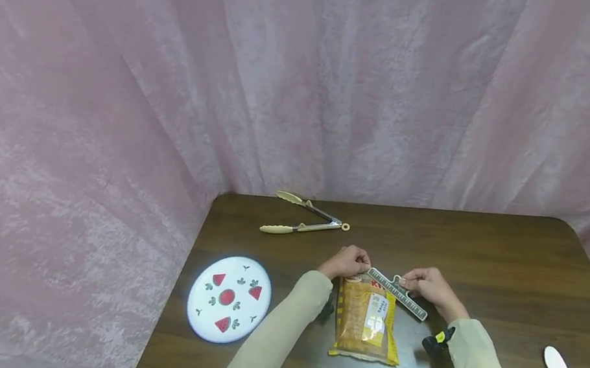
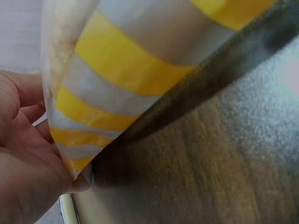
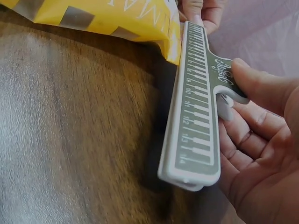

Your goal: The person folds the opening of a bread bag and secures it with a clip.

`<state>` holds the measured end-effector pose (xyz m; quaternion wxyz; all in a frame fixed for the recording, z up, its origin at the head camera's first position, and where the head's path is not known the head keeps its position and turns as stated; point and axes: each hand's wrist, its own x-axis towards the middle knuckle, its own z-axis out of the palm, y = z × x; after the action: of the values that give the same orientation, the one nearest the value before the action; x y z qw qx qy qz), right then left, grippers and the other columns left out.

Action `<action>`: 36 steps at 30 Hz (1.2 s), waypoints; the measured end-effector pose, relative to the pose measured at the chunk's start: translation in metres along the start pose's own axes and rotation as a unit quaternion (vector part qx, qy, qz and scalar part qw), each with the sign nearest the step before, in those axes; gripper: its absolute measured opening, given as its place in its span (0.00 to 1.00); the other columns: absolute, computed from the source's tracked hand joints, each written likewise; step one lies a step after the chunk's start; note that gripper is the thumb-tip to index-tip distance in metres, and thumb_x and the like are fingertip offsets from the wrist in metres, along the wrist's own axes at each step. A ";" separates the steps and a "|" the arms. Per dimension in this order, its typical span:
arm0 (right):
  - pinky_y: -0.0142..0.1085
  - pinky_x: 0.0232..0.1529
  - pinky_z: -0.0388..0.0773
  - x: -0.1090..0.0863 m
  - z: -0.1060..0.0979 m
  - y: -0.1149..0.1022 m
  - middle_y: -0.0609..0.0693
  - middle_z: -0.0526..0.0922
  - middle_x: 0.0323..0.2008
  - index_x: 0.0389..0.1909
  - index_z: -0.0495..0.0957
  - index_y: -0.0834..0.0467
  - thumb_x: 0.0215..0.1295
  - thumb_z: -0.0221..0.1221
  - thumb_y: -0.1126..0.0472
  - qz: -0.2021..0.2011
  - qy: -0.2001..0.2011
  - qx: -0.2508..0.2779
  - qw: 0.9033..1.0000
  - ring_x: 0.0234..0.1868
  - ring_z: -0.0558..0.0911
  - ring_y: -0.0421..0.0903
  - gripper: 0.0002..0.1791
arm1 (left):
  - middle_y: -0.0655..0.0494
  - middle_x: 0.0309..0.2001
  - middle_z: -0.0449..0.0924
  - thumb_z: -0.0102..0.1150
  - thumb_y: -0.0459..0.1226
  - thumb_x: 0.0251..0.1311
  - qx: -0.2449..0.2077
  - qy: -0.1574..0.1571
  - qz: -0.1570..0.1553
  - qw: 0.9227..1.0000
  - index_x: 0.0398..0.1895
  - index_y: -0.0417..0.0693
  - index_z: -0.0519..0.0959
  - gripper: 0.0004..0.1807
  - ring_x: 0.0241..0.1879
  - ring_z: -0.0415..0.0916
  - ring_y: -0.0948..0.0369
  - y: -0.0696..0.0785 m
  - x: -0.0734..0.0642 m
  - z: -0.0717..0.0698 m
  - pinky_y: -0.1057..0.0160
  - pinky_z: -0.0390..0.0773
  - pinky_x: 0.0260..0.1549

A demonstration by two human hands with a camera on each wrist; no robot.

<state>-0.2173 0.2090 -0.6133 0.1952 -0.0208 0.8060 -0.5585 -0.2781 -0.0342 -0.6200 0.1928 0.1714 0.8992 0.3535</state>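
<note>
- We have a brown wood-grain table [image 1: 500, 266], smooth and faintly shiny.
- On its near part, between the forearms, is the bag [image 1: 351, 319]: crinkly film, clear and yellow. We judge it light, soft, slippery, its contents crushable; best held by the top edge.
- The clip [image 1: 399, 296], long and straight with piano-key print, slants at the bag's top; likely stiff, best taken by its handle.
- Right hand [image 1: 433, 288]: we see it pinching that handle.
- Left hand [image 1: 346, 263]: fingers curled, gripping the bag's top corner.
</note>
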 end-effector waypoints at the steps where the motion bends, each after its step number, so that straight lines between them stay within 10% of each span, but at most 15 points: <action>1: 0.39 0.38 0.82 0.000 0.000 0.000 0.53 0.85 0.35 0.42 0.82 0.73 0.67 0.64 0.64 0.001 -0.002 -0.004 1.000 0.35 0.82 0.45 0.13 | 0.61 0.30 0.79 0.61 0.37 0.70 0.002 -0.001 -0.001 1.000 0.35 0.46 0.84 0.06 0.31 0.72 0.66 0.000 0.000 0.000 0.69 0.73 0.34; 18: 0.38 0.27 0.78 0.000 -0.009 -0.009 0.53 0.81 0.27 0.38 0.82 0.71 0.65 0.65 0.62 -0.050 -0.054 -0.121 0.990 0.25 0.78 0.45 0.13 | 0.61 0.29 0.78 0.61 0.37 0.70 -0.024 0.002 0.012 1.000 0.33 0.48 0.83 0.06 0.30 0.72 0.66 0.000 -0.003 -0.002 0.69 0.72 0.32; 36: 0.41 0.32 0.80 0.000 -0.006 0.000 0.53 0.82 0.29 0.36 0.81 0.71 0.64 0.65 0.66 -0.048 -0.055 -0.088 0.993 0.30 0.79 0.47 0.09 | 0.66 0.33 0.81 0.62 0.41 0.69 -0.008 0.027 0.071 0.997 0.38 0.51 0.84 0.06 0.35 0.75 0.69 -0.010 -0.008 0.000 0.68 0.75 0.39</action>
<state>-0.2192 0.2143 -0.6119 0.2098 -0.1068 0.8381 -0.4922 -0.2726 -0.0453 -0.6254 0.1443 0.2239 0.8868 0.3776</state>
